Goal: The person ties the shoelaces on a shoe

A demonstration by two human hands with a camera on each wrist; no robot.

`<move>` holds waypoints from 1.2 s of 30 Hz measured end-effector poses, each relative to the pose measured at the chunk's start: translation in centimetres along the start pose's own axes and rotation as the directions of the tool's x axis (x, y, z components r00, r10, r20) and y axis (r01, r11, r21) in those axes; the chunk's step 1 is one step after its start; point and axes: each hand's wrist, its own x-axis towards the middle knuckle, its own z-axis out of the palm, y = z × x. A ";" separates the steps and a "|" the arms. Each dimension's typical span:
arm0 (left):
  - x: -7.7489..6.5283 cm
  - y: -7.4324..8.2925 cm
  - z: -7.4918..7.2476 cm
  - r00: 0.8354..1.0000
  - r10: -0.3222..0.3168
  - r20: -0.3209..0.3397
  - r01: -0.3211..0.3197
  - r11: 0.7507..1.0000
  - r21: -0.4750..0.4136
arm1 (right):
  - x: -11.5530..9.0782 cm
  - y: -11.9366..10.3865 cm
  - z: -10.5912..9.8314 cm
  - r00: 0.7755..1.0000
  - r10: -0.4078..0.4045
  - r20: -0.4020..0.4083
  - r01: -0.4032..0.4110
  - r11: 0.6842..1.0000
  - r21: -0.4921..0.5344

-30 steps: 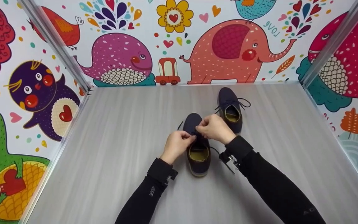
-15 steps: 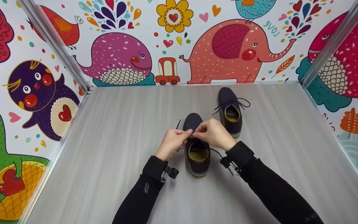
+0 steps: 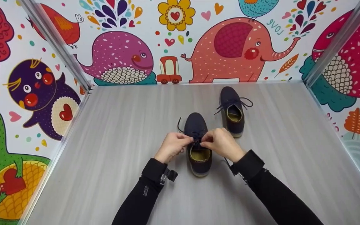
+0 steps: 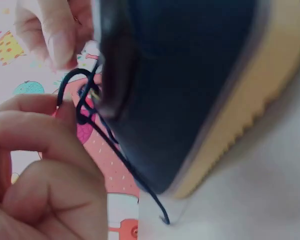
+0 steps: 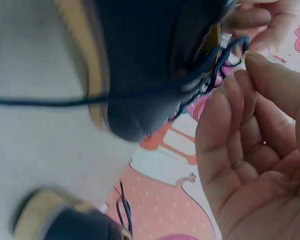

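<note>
A dark navy lace-up shoe with a tan sole stands on the floor, toe pointing away from me. My left hand is at the left of its lacing and pinches a loop of the dark shoelace between thumb and forefinger. Across from it, my right hand pinches the lace at the right side of the knot, fingertips close over the tongue. Both wrist views show looped lace between the two hands. One loose lace end sticks out left of the toe; another trails on the right, partly behind my right wrist.
A matching shoe with its lace tied in a bow stands farther back on the right. Grey wood-look floor surrounds both shoes. Cartoon-printed walls with metal corner posts enclose the back and sides.
My right hand has come down towards me and slightly right. The left hand has shifted a little left. The knot now shows between them; both shoes have stayed in place.
</note>
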 end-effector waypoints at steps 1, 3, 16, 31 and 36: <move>-0.1 -0.1 -0.1 1.000 0.012 -0.009 -0.012 1.000 0.007 | -0.1 0.0 0.0 1.000 0.002 -0.005 -0.002 1.000 -0.030; -0.3 -0.2 -0.2 0.999 0.031 -0.019 -0.030 0.999 0.024 | -0.2 0.0 0.2 1.000 -0.005 0.000 0.005 0.997 -0.081; -0.4 -0.6 -0.1 0.992 0.095 -0.087 -0.083 0.987 0.134 | -0.4 -0.3 -0.9 0.990 -0.143 -0.018 0.137 0.971 -0.196; -0.2 -0.4 0.0 0.985 0.137 -0.104 -0.112 0.970 0.216 | 3.0 -0.9 -2.3 0.973 -0.203 0.106 0.227 0.909 -0.348; -0.2 -0.4 0.1 0.983 0.150 -0.107 -0.120 0.962 0.246 | 4.9 -0.6 -1.7 0.955 -0.202 0.216 0.253 0.936 -0.244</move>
